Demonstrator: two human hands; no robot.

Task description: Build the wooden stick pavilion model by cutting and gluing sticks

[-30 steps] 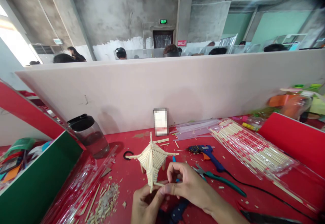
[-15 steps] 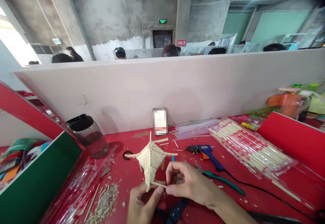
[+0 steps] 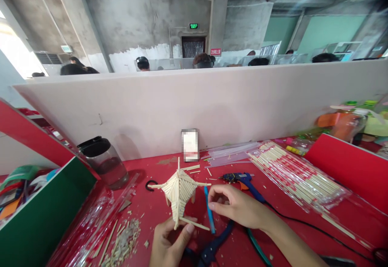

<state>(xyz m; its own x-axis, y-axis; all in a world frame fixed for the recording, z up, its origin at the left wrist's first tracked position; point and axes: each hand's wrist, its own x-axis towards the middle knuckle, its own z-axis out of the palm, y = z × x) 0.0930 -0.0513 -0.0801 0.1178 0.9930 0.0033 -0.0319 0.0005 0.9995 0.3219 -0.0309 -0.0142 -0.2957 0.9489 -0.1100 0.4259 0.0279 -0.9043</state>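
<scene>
A small roof-like model (image 3: 178,188) built from thin wooden sticks stands in front of me, its corner sticks poking outward. My left hand (image 3: 172,238) is at its near corner, thumb and fingers closed on a loose wooden stick (image 3: 198,223) whose free end points right. To the right of the model lies a blue pen (image 3: 209,212). My right hand (image 3: 230,204) hovers beside the pen with curled fingers and a gap between thumb and forefinger; whether a fingertip touches the pen is unclear.
A blue glue gun (image 3: 242,178) with a black cord lies behind my right hand. Green-handled pliers (image 3: 257,247) are partly under my forearm. Bagged sticks (image 3: 297,178) lie right, stick scraps (image 3: 124,238) left. A dark-lidded jug (image 3: 106,166) stands by the white partition (image 3: 157,109).
My right hand has let go of the stick and moved right and up to beside the pen. The blue pen shows fully now. My left hand stays at the model's corner.
</scene>
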